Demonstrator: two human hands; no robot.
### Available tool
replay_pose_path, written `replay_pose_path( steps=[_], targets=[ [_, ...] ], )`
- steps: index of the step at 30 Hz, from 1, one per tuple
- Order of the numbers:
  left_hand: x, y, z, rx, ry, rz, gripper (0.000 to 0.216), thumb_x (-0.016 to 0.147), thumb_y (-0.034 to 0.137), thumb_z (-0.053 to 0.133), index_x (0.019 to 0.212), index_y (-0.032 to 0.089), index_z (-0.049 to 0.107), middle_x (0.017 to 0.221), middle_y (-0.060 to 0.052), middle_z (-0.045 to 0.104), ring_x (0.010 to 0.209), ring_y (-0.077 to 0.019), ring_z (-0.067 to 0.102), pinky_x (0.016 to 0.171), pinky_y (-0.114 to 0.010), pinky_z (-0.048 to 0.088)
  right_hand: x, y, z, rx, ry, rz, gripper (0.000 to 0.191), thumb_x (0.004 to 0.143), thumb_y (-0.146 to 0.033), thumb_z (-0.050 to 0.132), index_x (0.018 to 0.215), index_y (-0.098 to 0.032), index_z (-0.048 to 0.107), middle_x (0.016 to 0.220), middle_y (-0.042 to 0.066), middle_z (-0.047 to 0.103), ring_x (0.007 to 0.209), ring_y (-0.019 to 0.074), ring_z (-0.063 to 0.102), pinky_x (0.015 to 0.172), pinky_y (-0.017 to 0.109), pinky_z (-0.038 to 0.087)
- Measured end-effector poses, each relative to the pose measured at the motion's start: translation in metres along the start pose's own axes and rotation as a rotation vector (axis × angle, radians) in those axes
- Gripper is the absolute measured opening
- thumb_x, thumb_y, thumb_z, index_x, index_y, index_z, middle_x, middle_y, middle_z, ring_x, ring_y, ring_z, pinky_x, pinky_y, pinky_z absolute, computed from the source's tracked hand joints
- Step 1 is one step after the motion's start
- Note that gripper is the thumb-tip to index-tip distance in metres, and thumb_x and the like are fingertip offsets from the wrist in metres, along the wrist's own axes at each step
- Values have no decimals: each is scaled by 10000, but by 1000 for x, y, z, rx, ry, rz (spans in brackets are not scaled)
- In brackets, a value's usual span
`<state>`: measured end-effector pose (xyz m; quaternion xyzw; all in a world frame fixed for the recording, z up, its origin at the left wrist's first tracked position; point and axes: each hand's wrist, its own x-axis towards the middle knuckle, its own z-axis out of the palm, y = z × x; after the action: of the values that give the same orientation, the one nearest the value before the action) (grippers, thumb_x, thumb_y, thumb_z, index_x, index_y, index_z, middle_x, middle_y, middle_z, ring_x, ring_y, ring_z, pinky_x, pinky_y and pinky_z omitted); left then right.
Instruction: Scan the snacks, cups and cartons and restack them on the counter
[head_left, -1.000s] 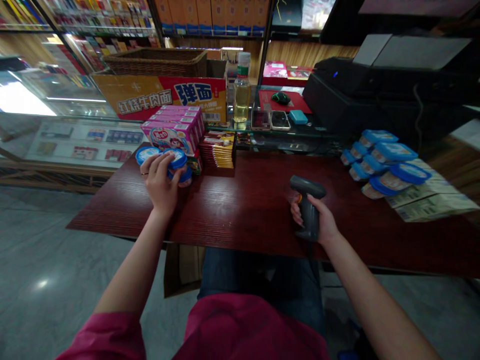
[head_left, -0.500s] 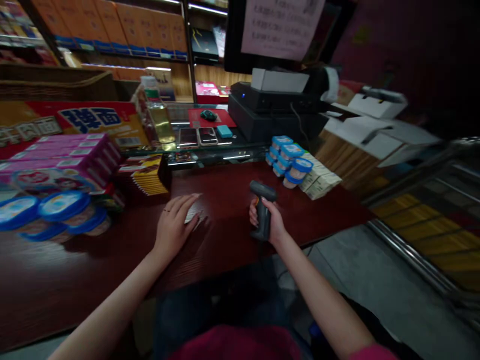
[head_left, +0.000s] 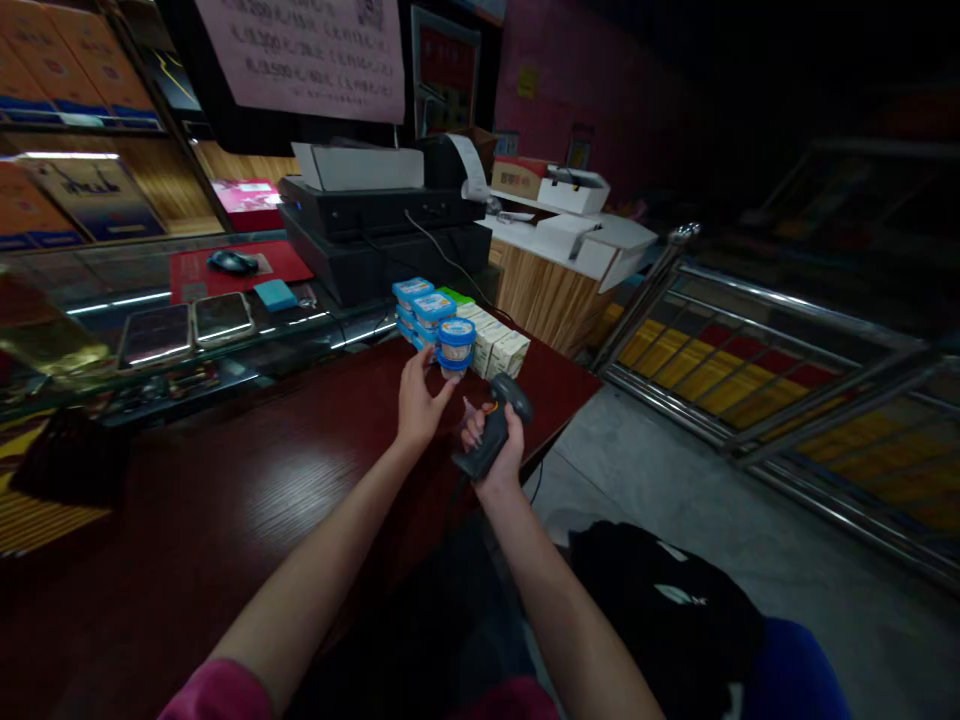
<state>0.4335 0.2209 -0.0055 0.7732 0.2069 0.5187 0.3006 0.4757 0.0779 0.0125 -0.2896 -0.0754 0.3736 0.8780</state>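
My right hand [head_left: 495, 452] is wrapped round a dark handheld barcode scanner [head_left: 495, 425], its head pointing up and to the right above the dark red wooden table [head_left: 247, 470]. My left hand [head_left: 418, 400] reaches to a stack of blue-lidded cups [head_left: 435, 320] at the table's far right; its fingertips touch the nearest cup [head_left: 455, 345], thumb and fingers apart. Pale cartons [head_left: 499, 348] lie just behind the cups.
A black till with a receipt printer [head_left: 375, 225] stands behind the cups. Two phones [head_left: 187, 325], a teal box [head_left: 274, 294] and a mouse on a red mat [head_left: 232, 263] lie on the glass counter. A metal railing [head_left: 750, 350] runs at right.
The view has swung right. My left hand left the blue-lidded cups at the left, crossed the table and now touches the cups at the right. The scanner stays in my right hand.
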Motion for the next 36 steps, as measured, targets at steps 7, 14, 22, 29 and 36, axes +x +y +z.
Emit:
replay_pose_path(
  steps=[7, 14, 22, 29, 36],
  targets=[
    [19, -16, 43, 35, 130, -95, 666, 786, 319, 831, 1380, 218, 550, 1253, -138, 661, 1192, -299, 622, 1065, -486, 485, 2, 0, -1, 91, -10, 66, 295, 891, -511, 588, 832, -230, 519, 630, -34, 422, 512, 117, 366, 438, 201, 356],
    [27, -25, 46, 74, 133, -171, 540, 765, 372, 848, 1248, 230, 653, 1189, -124, 703, 1209, -327, 593, 1074, -521, 451, 4, -1, 5, 121, 14, 133, 253, 929, -454, 526, 830, -221, 519, 636, -30, 409, 513, 123, 342, 436, 202, 336],
    [9, -10, -11, -22, 200, -110, 551, 856, 382, 776, 1363, 241, 613, 1222, -93, 609, 1180, -249, 596, 1096, -413, 470, -1, -1, 4, 7, -122, 234, 253, 942, -438, 544, 833, -211, 538, 611, -37, 428, 481, 109, 336, 408, 182, 331],
    [-28, -29, -142, -330, 236, -475, 431, 821, 406, 805, 1203, 218, 733, 1192, -82, 636, 1160, -235, 617, 1106, -404, 476, 1, 35, 35, -79, -437, 606, 249, 982, -376, 480, 872, -177, 581, 637, -15, 482, 485, 110, 371, 384, 176, 334],
    [-57, -38, -258, -739, 213, -702, 397, 822, 302, 809, 1198, 275, 683, 1351, -47, 677, 1225, -180, 648, 1154, -406, 468, 16, 102, 90, -202, -691, 961, 391, 1037, -438, 340, 868, -168, 567, 643, -1, 480, 491, 114, 362, 348, 161, 298]
  ],
)
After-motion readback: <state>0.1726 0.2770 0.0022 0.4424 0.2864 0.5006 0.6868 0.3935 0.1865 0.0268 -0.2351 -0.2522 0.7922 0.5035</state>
